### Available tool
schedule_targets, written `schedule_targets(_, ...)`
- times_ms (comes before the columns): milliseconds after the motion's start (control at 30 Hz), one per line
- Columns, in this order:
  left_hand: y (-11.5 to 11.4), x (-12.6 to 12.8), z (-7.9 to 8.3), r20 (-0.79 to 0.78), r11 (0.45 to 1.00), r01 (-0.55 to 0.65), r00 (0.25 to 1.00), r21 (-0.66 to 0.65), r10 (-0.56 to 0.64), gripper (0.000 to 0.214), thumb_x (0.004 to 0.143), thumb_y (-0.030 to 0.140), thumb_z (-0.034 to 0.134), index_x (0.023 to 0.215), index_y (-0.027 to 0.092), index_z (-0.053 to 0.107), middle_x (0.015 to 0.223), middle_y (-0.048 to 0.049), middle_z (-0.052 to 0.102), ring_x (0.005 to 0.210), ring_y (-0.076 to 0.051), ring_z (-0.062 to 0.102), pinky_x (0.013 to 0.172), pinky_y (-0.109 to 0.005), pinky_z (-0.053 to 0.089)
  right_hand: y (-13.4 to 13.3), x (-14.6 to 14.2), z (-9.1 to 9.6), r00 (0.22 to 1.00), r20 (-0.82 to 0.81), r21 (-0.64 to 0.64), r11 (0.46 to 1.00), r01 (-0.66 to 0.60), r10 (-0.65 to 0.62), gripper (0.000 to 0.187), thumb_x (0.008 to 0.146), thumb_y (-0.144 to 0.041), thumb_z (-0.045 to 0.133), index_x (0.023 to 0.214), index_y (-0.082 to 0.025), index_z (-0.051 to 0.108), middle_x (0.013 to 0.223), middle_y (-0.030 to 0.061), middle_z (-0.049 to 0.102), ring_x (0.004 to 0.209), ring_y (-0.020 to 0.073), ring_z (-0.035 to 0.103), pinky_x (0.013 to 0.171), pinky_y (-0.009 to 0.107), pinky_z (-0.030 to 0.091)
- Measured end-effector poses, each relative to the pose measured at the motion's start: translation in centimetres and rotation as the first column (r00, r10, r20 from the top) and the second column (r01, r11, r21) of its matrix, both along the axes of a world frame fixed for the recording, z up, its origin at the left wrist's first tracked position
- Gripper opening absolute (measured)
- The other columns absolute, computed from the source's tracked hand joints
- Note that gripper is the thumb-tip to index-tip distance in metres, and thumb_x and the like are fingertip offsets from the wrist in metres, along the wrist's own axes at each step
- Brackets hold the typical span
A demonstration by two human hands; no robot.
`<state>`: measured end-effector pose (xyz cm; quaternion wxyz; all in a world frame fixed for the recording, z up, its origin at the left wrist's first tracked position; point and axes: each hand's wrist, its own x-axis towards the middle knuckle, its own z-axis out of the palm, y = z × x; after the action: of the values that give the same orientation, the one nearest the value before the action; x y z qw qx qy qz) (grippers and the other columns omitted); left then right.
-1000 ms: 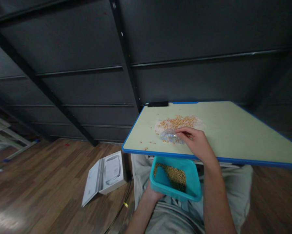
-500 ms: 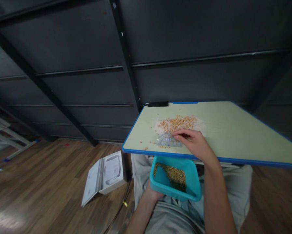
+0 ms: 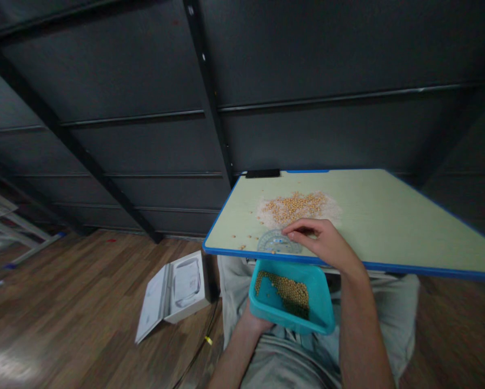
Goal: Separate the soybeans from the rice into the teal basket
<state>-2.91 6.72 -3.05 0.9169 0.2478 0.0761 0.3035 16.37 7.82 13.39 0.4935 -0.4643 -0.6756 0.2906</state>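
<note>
My right hand (image 3: 317, 239) pinches the upper edge of a clear plastic protractor (image 3: 275, 244), which lies near the table's front edge with its curved side away from me. Beyond it, a heap of yellow soybeans (image 3: 297, 205) lies spread over white grains (image 3: 331, 209). A few loose beans lie left of the protractor, and one shows at its front edge. Below the table edge, my left hand (image 3: 258, 320) grips the left side of a teal plastic tub (image 3: 322, 302), its fingers hidden underneath. Soybeans partly cover the tub's bottom.
The pale green table (image 3: 396, 221) has a raised blue edge. A black bar (image 3: 262, 173) sits at its far left edge, before a dark panelled wall (image 3: 145, 81). An open white box (image 3: 187, 286) and a cable (image 3: 197, 348) lie on the wooden floor to the left.
My right hand has drawn the protractor slightly towards me, to the table's front edge, and the protractor now lies flatter. Beans fell into the tub. My left hand and the tub stay put.
</note>
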Motion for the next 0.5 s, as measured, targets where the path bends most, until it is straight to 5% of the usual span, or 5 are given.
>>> schedule_targets(367, 0.33, 0.18, 0.03, -0.087, 0.995, -0.031, 0.995, 0.099, 0.04, 0.062, 0.101, 0.048, 0.026, 0.099, 0.024, 0.083, 0.117, -0.0064, 0.084, 0.139, -0.03, 0.061, 0.118, -0.063, 0.041, -0.01, 0.03, -0.16, 1.0, 0.027, -0.016, 1.0, -0.011, 0.011, 0.014, 0.089, -0.027, 0.078, 0.101, -0.027, 0.084, 0.102, 0.0043, 0.085, 0.089, 0.0222, 0.075, 0.077, 0.037, 0.059)
schedule_targets(500, 0.41, 0.5, 0.53, -0.136, 0.997, -0.03, 0.99, 0.068, 0.039, 0.053, 0.097, 0.044, 0.034, 0.095, 0.023, 0.083, 0.117, -0.0081, 0.084, 0.141, -0.029, 0.059, 0.118, -0.061, 0.041, -0.12, -0.03, -0.11, 0.999, 0.016, -0.024, 0.999, -0.035, 0.035, 0.018, 0.087, -0.027, 0.08, 0.104, -0.025, 0.085, 0.095, 0.0041, 0.083, 0.083, 0.0209, 0.072, 0.073, 0.035, 0.056)
